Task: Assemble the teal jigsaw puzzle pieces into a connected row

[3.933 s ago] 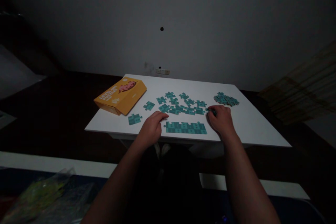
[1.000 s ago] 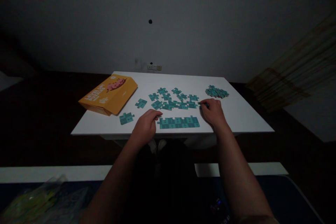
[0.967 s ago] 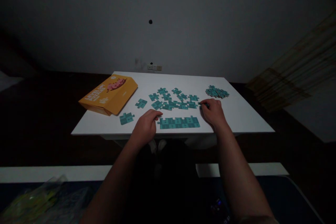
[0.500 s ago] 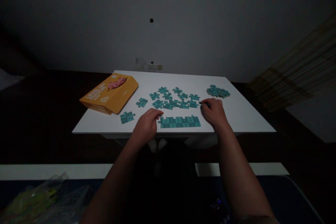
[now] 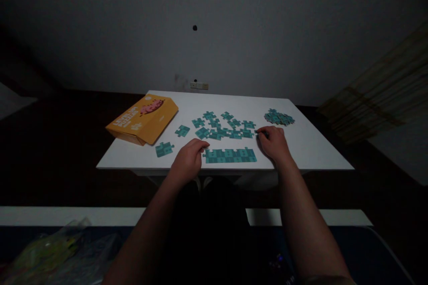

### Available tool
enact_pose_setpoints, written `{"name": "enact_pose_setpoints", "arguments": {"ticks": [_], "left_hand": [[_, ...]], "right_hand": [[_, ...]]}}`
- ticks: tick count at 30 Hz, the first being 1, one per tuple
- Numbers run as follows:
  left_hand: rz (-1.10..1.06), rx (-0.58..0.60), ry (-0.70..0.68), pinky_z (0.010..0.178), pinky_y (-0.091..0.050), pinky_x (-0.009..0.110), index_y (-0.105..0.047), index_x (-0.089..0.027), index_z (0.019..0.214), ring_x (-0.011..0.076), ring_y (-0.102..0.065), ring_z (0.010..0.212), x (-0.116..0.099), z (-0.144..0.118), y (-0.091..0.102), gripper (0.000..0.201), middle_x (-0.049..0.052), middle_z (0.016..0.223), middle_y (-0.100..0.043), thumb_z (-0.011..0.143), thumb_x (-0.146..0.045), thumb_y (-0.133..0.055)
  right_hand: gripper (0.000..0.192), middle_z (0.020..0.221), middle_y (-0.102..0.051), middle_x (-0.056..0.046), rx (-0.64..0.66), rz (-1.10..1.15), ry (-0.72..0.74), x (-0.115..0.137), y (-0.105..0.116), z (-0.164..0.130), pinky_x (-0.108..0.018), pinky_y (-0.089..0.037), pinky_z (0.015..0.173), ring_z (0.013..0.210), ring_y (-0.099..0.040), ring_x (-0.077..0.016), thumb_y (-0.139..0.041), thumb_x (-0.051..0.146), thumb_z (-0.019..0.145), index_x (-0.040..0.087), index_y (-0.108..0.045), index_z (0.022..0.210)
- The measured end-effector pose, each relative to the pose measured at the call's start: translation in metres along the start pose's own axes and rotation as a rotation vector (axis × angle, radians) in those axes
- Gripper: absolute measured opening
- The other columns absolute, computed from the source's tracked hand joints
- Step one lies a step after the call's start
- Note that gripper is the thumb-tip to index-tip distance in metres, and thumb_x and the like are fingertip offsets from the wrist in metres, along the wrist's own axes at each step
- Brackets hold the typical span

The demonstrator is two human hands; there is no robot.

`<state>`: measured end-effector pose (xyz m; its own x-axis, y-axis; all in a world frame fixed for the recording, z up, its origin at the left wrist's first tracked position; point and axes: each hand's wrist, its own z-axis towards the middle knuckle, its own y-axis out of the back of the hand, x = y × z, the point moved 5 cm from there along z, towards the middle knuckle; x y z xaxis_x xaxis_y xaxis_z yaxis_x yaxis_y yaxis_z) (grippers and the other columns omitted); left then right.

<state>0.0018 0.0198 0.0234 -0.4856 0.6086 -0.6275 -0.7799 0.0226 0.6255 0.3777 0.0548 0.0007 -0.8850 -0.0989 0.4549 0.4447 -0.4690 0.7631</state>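
Observation:
My right hand [image 5: 272, 141] is closed in a pinch on a dark puzzle piece [image 5: 266, 134], mostly covered by the fingers, at the right end of the loose pieces. At the left end of a joined strip of teal puzzle pieces [image 5: 230, 156] rests my left hand [image 5: 189, 159], its fingers curled and pressed together. Whether anything is between them is hidden. The strip lies flat near the table's front edge, between both hands. Behind it several loose teal puzzle pieces [image 5: 235, 134] are spread, some touching or overlapping.
An orange puzzle box [image 5: 147, 124] lies on the left of the white table [image 5: 310, 151]. One piece [image 5: 164, 149] and another [image 5: 182, 131] lie right of it. A pile of pieces [image 5: 279, 118] is at the back right. A clear plastic bag [image 5: 50, 249] sits at lower left.
The whole view has shifted slightly. Both hands keep nearly the same places beside the strip and the loose pieces, and the right one still pinches its piece.

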Motion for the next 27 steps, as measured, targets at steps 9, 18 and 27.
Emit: {"name": "enact_pose_setpoints", "arguments": {"ticks": [9,18,27], "left_hand": [[0.005,-0.007,0.003,0.100,-0.066,0.043,-0.078,-0.020,0.119,0.0242,-0.078,0.105,-0.0025,0.0009,0.0007,0.041,0.008,0.114,-0.081,0.097,-0.001,-0.050],[-0.008,-0.013,0.000,0.099,-0.065,0.044,-0.077,-0.021,0.105,0.0252,-0.078,0.106,-0.0003,-0.0006,-0.0009,0.036,0.008,0.109,-0.080,0.093,-0.001,-0.050],[-0.025,-0.026,-0.046,0.100,-0.064,0.043,-0.070,-0.023,0.088,0.0243,-0.077,0.107,0.0021,-0.0025,-0.0029,0.032,0.007,0.108,-0.079,0.086,0.002,-0.050]], "right_hand": [[0.032,0.111,-0.085,-0.019,0.003,0.013,-0.003,0.0025,0.0010,0.0017,-0.064,-0.047,0.115,0.116,-0.068,-0.0408,-0.057,0.034,0.098,0.024,-0.087,0.101],[0.031,0.111,-0.084,-0.019,-0.008,0.016,-0.005,0.0010,0.0011,0.0007,-0.065,-0.046,0.115,0.117,-0.067,-0.0422,-0.059,0.034,0.097,0.026,-0.088,0.102],[0.031,0.113,-0.083,-0.019,-0.010,0.050,0.004,0.0074,0.0053,-0.0006,-0.066,-0.046,0.117,0.117,-0.067,-0.0405,-0.061,0.037,0.095,0.024,-0.087,0.105]]}}
